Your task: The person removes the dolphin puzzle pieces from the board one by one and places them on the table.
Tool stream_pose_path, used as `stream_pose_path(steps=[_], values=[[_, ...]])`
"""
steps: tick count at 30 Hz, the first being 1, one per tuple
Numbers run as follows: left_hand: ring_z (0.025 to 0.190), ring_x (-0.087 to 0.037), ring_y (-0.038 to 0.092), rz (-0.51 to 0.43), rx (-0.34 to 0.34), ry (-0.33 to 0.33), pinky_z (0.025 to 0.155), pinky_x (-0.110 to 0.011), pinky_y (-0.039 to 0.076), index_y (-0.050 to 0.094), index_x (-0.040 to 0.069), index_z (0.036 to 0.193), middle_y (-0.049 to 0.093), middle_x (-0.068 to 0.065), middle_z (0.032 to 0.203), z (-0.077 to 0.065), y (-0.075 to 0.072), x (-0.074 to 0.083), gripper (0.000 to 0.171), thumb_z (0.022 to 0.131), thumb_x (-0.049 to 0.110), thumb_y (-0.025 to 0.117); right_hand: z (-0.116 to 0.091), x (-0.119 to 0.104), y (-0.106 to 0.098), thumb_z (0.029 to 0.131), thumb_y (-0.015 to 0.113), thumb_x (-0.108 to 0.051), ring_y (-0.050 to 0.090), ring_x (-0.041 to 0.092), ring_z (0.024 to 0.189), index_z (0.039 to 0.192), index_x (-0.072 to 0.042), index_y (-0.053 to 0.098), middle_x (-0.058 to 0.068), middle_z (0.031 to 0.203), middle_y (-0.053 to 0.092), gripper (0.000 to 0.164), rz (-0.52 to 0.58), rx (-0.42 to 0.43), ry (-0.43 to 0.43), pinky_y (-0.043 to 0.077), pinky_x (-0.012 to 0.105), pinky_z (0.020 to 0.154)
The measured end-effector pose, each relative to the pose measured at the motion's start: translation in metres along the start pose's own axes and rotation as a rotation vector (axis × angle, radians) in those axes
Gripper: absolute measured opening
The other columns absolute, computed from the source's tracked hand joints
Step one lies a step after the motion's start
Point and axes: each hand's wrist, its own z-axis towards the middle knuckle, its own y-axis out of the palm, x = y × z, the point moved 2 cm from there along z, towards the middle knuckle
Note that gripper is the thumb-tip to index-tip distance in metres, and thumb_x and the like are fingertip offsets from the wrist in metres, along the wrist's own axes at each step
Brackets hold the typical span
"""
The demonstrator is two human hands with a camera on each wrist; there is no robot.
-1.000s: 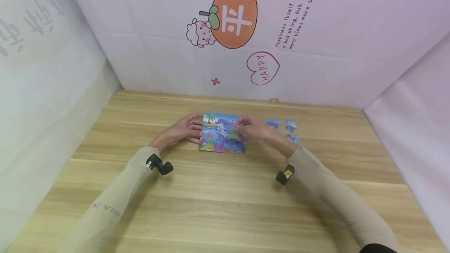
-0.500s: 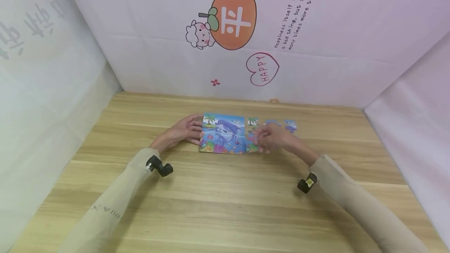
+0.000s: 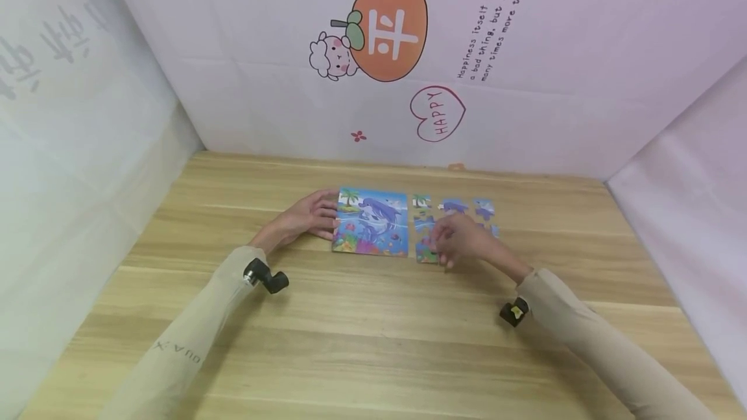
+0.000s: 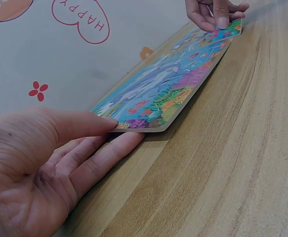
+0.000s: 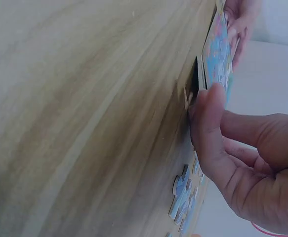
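A flat square picture board (image 3: 370, 222) with dolphins, a palm tree and coral lies at the far middle of the table. My left hand (image 3: 309, 214) grips its left edge; in the left wrist view the thumb is on top and a finger is under the edge (image 4: 156, 129). My right hand (image 3: 461, 238) is just right of the board, its fingers curled. Thumb and fingers pinch the edge of a lower puzzle piece (image 3: 425, 251) with coral colours, partly hidden by the hand. In the left wrist view the right thumb (image 4: 222, 22) lies on this piece.
Beside the right hand are a palm tree piece (image 3: 421, 202), a dolphin piece (image 3: 452, 205) and another blue piece (image 3: 484, 207). Loose pieces (image 5: 182, 197) also show below the hand in the right wrist view. A printed cloth wall (image 3: 280, 115) stands behind the table.
My right hand has moved from over the picture board to the right, onto the puzzle pieces. The lower piece has shifted slightly right and nearer me, opening a gap. The left hand stays put.
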Motion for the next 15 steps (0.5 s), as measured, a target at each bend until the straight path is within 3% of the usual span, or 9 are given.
stream_pose_path(steps=[8,11,15], values=[[0.131,-0.034,0.054,-0.006,0.005,-0.004,0.091,-0.038,0.066,0.017,0.006,0.166,0.039,-0.028,0.155,0.001,-0.001,-0.001,0.086,0.096,-0.012,0.063,-0.002,-0.002,0.002,0.094,0.076,-0.002,0.069,0.023,0.062,0.097,0.003,0.056,0.015,0.082,0.068,0.020,-0.056,0.062,0.010,0.068,0.039,0.060],[0.131,-0.034,0.054,-0.003,0.004,-0.003,0.091,-0.038,0.067,0.018,0.007,0.166,0.040,-0.028,0.154,0.002,-0.001,-0.002,0.086,0.096,-0.011,0.064,-0.004,-0.003,0.005,0.091,0.082,-0.013,0.065,0.022,0.069,0.097,-0.001,0.058,0.012,0.085,0.065,0.027,-0.151,0.101,-0.031,0.064,0.032,0.062],[0.130,-0.034,0.055,-0.005,0.003,0.002,0.090,-0.038,0.067,0.019,0.007,0.166,0.041,-0.028,0.153,0.002,0.000,-0.002,0.085,0.096,-0.012,0.064,-0.005,-0.003,0.010,0.089,0.085,-0.024,0.053,0.020,0.078,0.094,-0.004,0.057,0.005,0.086,0.057,0.035,-0.281,0.137,-0.078,0.050,0.028,0.065]])
